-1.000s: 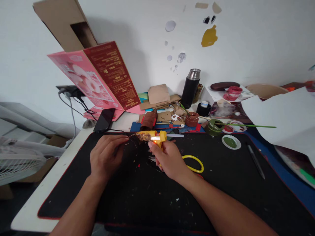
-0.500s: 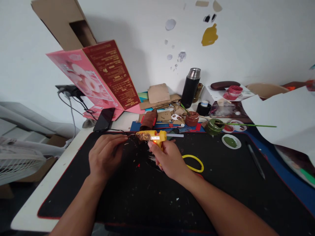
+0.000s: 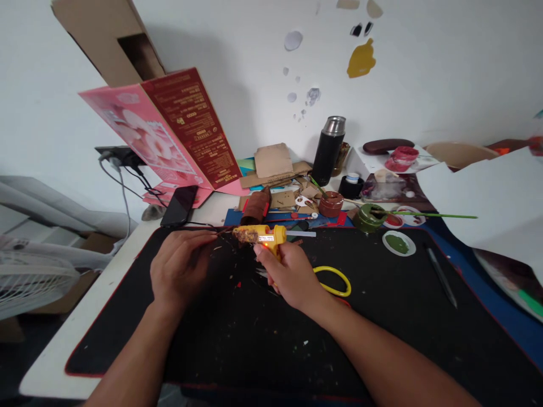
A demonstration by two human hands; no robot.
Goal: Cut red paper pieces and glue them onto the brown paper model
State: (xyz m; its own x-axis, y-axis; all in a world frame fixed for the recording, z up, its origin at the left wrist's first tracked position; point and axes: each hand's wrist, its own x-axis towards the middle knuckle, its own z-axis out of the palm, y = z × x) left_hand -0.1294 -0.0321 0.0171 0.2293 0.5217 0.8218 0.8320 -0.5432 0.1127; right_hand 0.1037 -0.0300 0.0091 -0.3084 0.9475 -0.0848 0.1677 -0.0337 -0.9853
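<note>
In my right hand (image 3: 292,274) is a yellow hot glue gun (image 3: 278,234), its nozzle pointing left and a small red light glowing on its side. A pale glue stick (image 3: 301,233) sticks out of its back end. My left hand (image 3: 180,263) is closed just left of the nozzle, its fingertips drawn together at a small dark piece that I cannot make out. Under my right wrist lie scissors, with one yellow handle loop (image 3: 333,281) showing. Right behind the glue gun sits a brown rolled cardboard piece (image 3: 255,207) with red edges.
A black mat (image 3: 254,350) with scraps covers the desk. Behind stand a black thermos (image 3: 328,152), a brown paint jar (image 3: 331,203), a green paint jar (image 3: 369,217) and cardboard scraps (image 3: 274,161). A phone (image 3: 180,206) lies left, a pen (image 3: 441,277) right. A fan (image 3: 34,282) is at far left.
Both hands stay nearly where they were. My left hand and the glue gun have shifted very slightly left.
</note>
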